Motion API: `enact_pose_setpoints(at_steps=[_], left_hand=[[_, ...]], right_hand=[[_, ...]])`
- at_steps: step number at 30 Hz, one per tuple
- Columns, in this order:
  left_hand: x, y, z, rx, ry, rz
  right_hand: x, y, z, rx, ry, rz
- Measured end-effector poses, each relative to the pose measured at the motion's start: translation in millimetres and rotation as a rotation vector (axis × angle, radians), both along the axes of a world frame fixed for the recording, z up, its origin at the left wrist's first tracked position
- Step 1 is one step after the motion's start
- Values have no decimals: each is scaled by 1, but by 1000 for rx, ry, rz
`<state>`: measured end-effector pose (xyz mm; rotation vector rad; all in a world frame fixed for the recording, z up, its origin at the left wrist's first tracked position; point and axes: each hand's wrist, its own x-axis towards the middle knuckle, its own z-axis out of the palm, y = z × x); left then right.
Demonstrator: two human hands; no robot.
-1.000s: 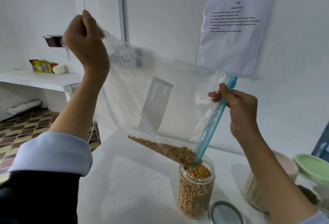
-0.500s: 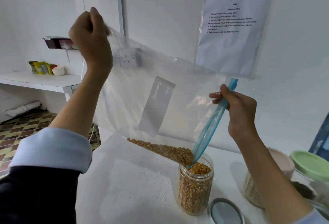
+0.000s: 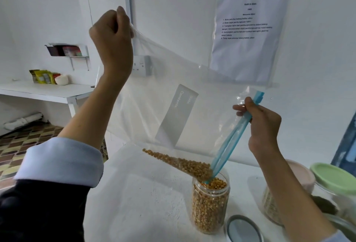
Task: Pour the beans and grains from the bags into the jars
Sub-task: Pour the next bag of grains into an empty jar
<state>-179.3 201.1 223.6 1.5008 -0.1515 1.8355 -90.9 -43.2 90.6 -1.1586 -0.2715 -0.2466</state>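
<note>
A large clear zip bag point(image 3: 173, 91) with a blue zip strip hangs tilted above the white table point(image 3: 138, 203). My left hand point(image 3: 111, 37) grips its raised bottom corner high at the left. My right hand point(image 3: 264, 126) pinches the blue zip strip near its upper end. Yellow corn kernels point(image 3: 185, 163) lie gathered in the bag's lowest corner, right at the mouth of an open clear jar point(image 3: 211, 205). That jar is nearly full of the same kernels. The lower end of the zip strip dips into the jar's mouth.
A round grey jar lid point(image 3: 243, 229) lies on the table in front of the jar. At the right stand a pink-lidded jar point(image 3: 300, 174) with pale grains and a green-lidded jar point(image 3: 335, 178). A printed sheet point(image 3: 246, 36) hangs on the wall behind.
My left hand has lifted the bag's corner higher and a little to the right. The kernels have slid further down toward the jar mouth. My right hand has barely moved.
</note>
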Motion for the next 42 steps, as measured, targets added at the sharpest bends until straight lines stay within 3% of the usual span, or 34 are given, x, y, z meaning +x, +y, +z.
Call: enact_pose_setpoints(at_steps=[19, 22, 26, 33, 42], left_hand=[[-3, -15, 7, 54, 60, 40], [-1, -15, 6, 63, 104, 60], [-8, -8, 1, 108, 276, 18], [-42, 17, 1, 331, 803, -87], [-47, 45, -37, 407, 1044, -185]], right_hand=[[1, -5, -7, 27, 25, -81], [4, -4, -12, -47, 26, -24], [9, -6, -19, -22, 63, -50], [15, -9, -25, -57, 47, -62], [26, 0, -35, -84, 86, -49]])
